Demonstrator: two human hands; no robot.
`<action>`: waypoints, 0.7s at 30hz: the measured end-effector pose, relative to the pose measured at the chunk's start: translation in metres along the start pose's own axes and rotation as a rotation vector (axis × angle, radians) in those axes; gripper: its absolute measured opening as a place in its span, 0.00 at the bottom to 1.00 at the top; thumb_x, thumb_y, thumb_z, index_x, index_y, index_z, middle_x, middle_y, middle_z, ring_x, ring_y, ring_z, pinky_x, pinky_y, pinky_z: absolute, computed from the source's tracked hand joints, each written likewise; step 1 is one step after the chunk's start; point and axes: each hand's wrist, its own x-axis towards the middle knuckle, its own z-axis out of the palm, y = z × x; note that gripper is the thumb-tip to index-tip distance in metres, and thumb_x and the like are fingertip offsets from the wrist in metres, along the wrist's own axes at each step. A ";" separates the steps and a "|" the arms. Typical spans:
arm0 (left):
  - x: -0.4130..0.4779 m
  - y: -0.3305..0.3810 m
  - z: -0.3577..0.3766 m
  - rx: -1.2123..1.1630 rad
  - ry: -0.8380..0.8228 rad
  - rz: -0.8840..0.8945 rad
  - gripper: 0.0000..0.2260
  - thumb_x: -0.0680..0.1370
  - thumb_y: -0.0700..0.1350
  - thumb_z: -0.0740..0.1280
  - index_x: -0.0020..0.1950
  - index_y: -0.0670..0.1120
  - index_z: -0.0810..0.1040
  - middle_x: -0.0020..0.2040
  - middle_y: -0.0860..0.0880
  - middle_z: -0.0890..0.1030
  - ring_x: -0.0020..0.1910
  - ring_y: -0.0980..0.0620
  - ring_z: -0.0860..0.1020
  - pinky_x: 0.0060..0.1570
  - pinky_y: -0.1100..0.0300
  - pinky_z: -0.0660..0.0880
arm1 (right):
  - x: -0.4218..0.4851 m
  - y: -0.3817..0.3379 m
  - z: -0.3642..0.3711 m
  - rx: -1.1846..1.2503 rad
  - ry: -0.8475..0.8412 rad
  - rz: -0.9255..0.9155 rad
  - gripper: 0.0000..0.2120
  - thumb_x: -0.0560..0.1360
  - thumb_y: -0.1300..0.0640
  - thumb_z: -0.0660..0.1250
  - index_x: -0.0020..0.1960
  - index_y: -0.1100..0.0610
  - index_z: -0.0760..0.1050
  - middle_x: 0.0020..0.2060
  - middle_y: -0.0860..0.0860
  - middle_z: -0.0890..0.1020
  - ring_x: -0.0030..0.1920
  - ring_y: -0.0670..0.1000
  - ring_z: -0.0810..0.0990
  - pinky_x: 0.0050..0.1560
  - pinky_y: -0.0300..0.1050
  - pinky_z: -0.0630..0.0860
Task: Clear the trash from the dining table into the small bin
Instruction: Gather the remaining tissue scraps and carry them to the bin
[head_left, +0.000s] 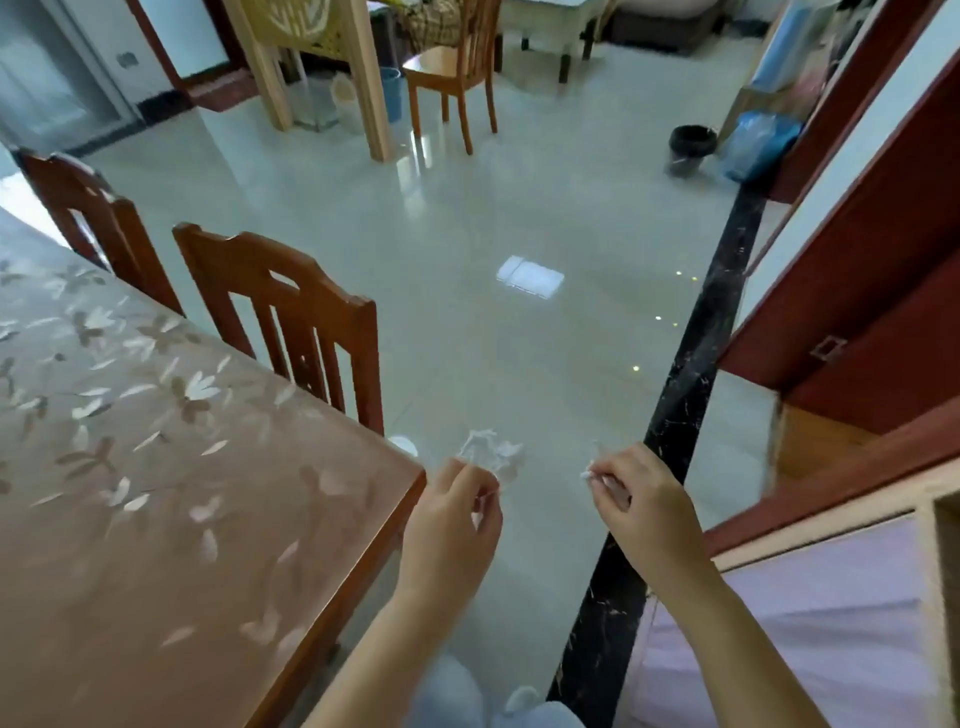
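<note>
Wooden chairs (291, 322) flank the floor toward the bin (691, 150); both grips pinch scraps.

The bench (156, 519) is reddish wood under a glossy, clear plastic cover printed with pale flowers. The chairs (291, 322) are varnished wood with a soft sheen. The floor (519, 338) is polished pale tile, mirror-glossy, crossed by a black marble-like strip (675, 415). The small bin (691, 150) looks like dark plastic with a black liner. Thin, crinkled clear wrapper (488, 449) catches the light.
</note>
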 end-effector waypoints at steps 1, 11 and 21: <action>0.011 0.003 0.010 -0.006 -0.015 -0.001 0.06 0.68 0.29 0.70 0.39 0.39 0.77 0.37 0.47 0.76 0.32 0.48 0.75 0.32 0.52 0.76 | 0.007 0.010 -0.004 0.002 0.008 0.018 0.03 0.70 0.66 0.69 0.41 0.61 0.76 0.36 0.54 0.76 0.36 0.53 0.77 0.35 0.41 0.72; 0.177 0.009 0.118 -0.078 -0.097 0.042 0.06 0.70 0.32 0.69 0.40 0.42 0.77 0.39 0.52 0.74 0.33 0.54 0.73 0.34 0.70 0.68 | 0.148 0.098 -0.028 -0.083 0.069 0.092 0.01 0.71 0.65 0.68 0.41 0.62 0.76 0.37 0.55 0.76 0.38 0.53 0.75 0.36 0.44 0.74; 0.412 -0.014 0.158 -0.107 0.079 0.014 0.08 0.69 0.31 0.69 0.38 0.42 0.76 0.38 0.52 0.73 0.33 0.52 0.75 0.33 0.59 0.73 | 0.406 0.123 -0.014 -0.115 0.015 -0.083 0.02 0.70 0.65 0.68 0.41 0.60 0.76 0.38 0.54 0.77 0.39 0.51 0.76 0.40 0.40 0.73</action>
